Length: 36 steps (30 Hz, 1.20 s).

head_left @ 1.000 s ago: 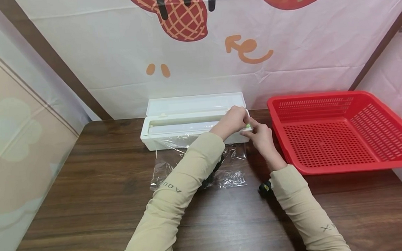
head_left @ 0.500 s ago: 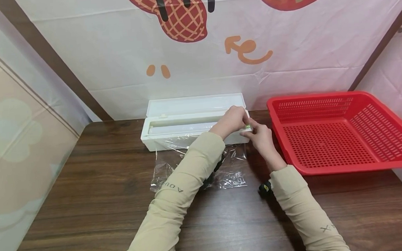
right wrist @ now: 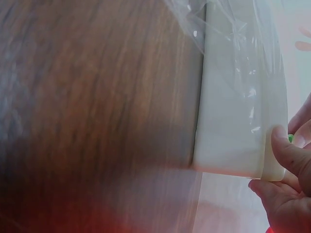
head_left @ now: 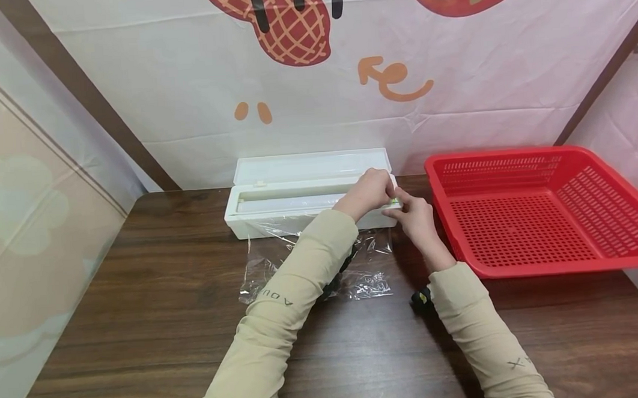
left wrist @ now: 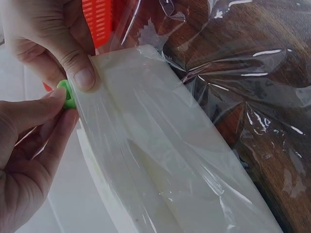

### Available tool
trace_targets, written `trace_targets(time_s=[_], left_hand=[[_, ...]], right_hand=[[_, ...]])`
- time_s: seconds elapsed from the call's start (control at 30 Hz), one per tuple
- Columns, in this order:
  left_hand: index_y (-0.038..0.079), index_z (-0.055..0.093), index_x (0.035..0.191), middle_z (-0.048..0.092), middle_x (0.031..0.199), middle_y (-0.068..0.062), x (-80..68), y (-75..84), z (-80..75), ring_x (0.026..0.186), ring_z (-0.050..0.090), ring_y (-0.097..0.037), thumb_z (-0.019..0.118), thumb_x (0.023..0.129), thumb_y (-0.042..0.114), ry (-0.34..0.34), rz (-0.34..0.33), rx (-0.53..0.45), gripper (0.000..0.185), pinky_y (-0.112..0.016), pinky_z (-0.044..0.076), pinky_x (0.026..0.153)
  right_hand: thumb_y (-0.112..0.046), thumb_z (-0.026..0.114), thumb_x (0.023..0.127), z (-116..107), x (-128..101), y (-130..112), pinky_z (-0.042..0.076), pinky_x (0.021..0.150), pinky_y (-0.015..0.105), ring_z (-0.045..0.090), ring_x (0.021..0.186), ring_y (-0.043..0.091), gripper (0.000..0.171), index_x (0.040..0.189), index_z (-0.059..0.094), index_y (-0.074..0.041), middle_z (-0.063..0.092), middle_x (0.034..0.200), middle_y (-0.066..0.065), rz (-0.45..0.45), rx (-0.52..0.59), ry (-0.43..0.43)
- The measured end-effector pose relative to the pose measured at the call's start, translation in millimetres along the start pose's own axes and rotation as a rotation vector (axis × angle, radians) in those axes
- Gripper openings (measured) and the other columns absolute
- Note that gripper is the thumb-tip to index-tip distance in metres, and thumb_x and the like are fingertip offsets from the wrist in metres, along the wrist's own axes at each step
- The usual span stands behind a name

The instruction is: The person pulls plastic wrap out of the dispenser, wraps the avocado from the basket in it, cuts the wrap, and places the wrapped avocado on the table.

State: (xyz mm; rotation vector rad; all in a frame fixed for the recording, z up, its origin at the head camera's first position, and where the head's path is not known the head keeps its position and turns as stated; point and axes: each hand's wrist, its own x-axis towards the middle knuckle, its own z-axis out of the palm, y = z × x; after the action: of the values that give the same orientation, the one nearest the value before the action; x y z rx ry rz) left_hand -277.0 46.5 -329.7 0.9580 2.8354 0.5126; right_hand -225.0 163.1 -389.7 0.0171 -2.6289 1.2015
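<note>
A makeshift recording booth rather than a lived-in room: a dark wood-grain table (head_left: 142, 328) is boxed in by wrinkled printed cloth backdrops (head_left: 486, 88) hung behind it and to both sides, showing cartoon peanut (head_left: 283, 26) and strawberry pictures, with dark poles at the corners.

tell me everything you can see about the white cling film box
The white dispenser box is long, plastic-looking and rectangular, lying at the table's far edge, left of the red basket. Its lid stands open against the wall. Clear film runs out over its front onto the table. At its right end the left hand pinches a small green slider; the right hand grips the corner.
</note>
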Motion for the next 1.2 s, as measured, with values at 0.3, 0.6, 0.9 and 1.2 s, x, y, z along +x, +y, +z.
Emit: trace_targets(time_s=[0.3,0.6,0.9,1.2], left_hand=[[0.008,0.075,0.083,0.071,0.085,-0.002,0.5,0.2,-2.0,0.083,0.061,-0.017,0.062,0.076,-0.001,-0.017,0.003,0.003,0.017,-0.022,0.048,0.073],[0.006,0.074,0.085,0.071,0.086,-0.004,-1.8,1.1,-5.0,0.084,0.061,-0.018,0.063,0.077,0.000,-0.028,0.003,0.010,0.015,-0.023,0.049,0.075],[0.006,0.074,0.085,0.070,0.087,-0.005,-0.5,-0.7,-3.8,0.086,0.062,-0.018,0.063,0.077,0.000,-0.021,0.019,0.023,0.015,-0.023,0.049,0.077],[0.006,0.074,0.085,0.071,0.086,-0.004,-3.5,-1.5,-6.0,0.085,0.062,-0.018,0.066,0.076,0.002,-0.021,0.013,0.039,0.013,-0.024,0.049,0.079]], right_hand=[[-0.017,0.072,0.078,-1.3,-0.6,-0.6,0.033,0.047,0.023,0.040,0.054,0.015,0.055,0.127,0.050,-0.003,0.066,0.078,0.020,0.010,0.022,-0.022],[-0.017,0.071,0.079,-1.6,-0.7,-0.2,0.033,0.047,0.025,0.042,0.055,0.019,0.056,0.128,0.049,-0.003,0.066,0.096,0.022,0.010,0.023,-0.035],[-0.016,0.072,0.078,-2.5,-1.0,0.2,0.034,0.049,0.024,0.045,0.060,0.020,0.056,0.127,0.049,-0.003,0.064,0.103,0.021,0.015,0.022,-0.019],[-0.017,0.074,0.076,-0.2,-0.1,-0.2,0.040,0.062,0.034,0.053,0.076,0.028,0.056,0.126,0.051,-0.002,0.056,0.118,0.019,0.011,-0.011,-0.012]])
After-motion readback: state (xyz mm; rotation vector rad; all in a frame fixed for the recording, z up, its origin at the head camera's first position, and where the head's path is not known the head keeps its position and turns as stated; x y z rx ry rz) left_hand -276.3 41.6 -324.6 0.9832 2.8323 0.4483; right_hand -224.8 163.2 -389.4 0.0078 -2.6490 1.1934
